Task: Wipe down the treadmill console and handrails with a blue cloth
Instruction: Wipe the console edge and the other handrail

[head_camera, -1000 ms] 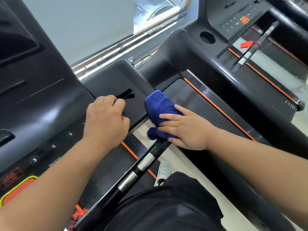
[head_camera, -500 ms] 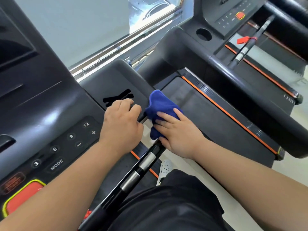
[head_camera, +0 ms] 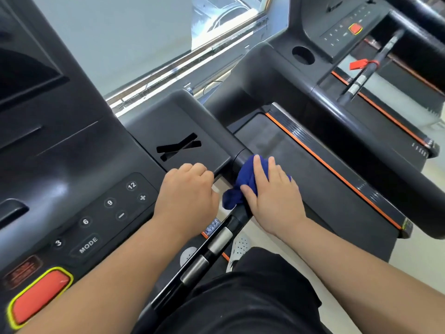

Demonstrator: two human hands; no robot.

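A blue cloth (head_camera: 243, 186) is wrapped around the top of the black handrail (head_camera: 212, 247), where it joins the console. My right hand (head_camera: 272, 196) presses the cloth against the rail, fingers spread over it. My left hand (head_camera: 187, 194) rests curled in a loose fist on the console's lower edge, just left of the cloth, holding nothing. The dark console (head_camera: 96, 184) fills the left side, with number buttons, a MODE key and a red stop button (head_camera: 39, 297).
The treadmill belt (head_camera: 301, 169) with an orange side stripe runs under my right hand. A second treadmill (head_camera: 342, 27) stands to the right, its handrail carrying a red safety clip (head_camera: 358, 64). A window (head_camera: 216, 27) lies beyond. My black-clothed leg and white shoe (head_camera: 239, 247) are below.
My right hand has slid the cloth off the console corner down onto the handrail's top. My left hand has shifted right and down along the console edge. The view has tilted slightly.
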